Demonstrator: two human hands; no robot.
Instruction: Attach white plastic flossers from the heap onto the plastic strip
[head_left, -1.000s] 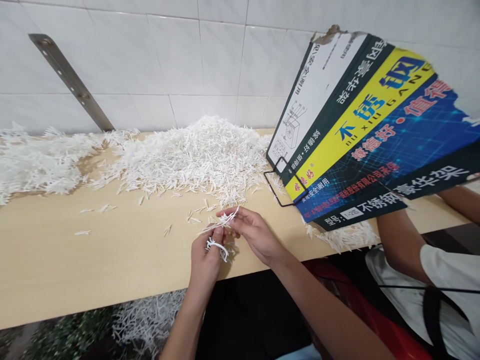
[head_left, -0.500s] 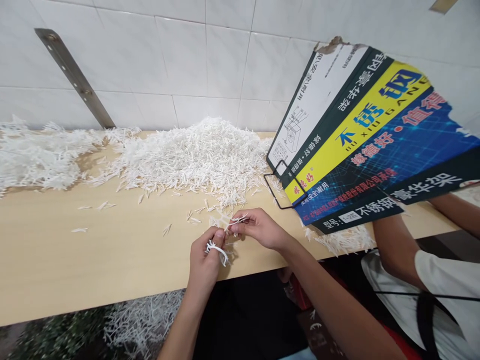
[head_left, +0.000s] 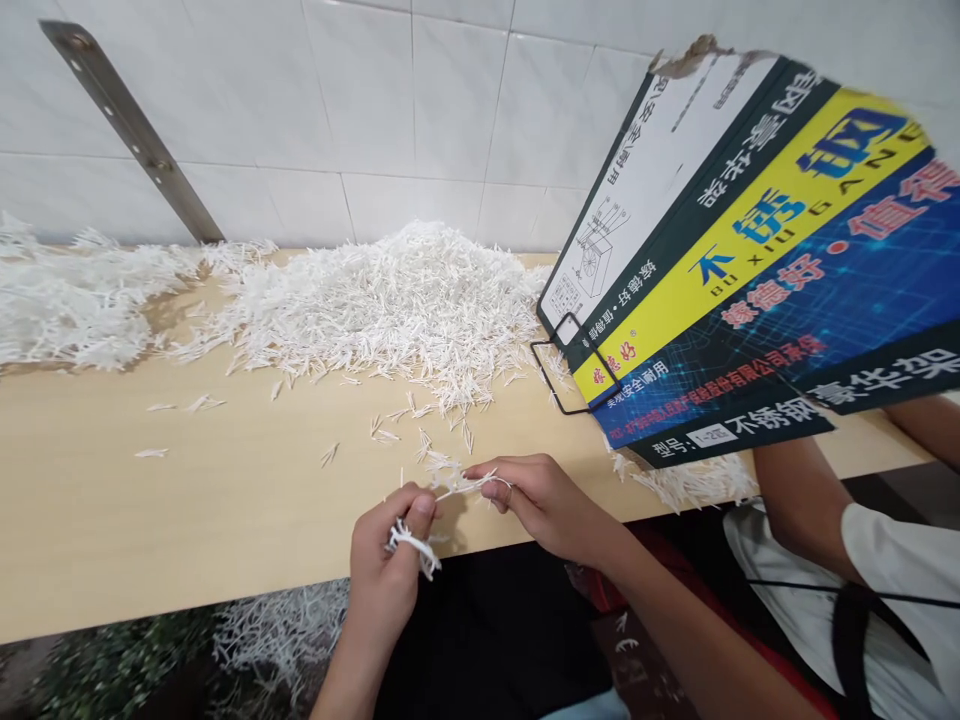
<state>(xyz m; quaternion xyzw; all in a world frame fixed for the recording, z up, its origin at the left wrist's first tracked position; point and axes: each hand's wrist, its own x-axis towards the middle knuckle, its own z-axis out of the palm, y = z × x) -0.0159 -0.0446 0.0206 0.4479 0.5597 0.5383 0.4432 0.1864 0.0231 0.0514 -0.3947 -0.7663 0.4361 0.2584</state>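
Observation:
My left hand (head_left: 386,560) is closed around a small bunch of thin white plastic sprigs (head_left: 412,543) near the front edge of the wooden table (head_left: 187,520). My right hand (head_left: 544,500) pinches the other end of a white sprig strand (head_left: 457,483) that stretches between both hands. A big heap of the same white sprigs (head_left: 405,300) lies on the table just beyond my hands, with loose pieces scattered in front of it.
A printed cardboard box (head_left: 750,260) on a black wire stand (head_left: 559,370) leans at the right. Another person's arm (head_left: 795,490) and white sleeve rest under it. More white sprigs (head_left: 75,300) pile at the left, and some lie on the floor (head_left: 277,630). A metal bracket (head_left: 127,130) crosses the tiled wall.
Both hands have drawn back toward the table's front edge and slightly apart, pulling the white strand out between them. The view has shifted a little.

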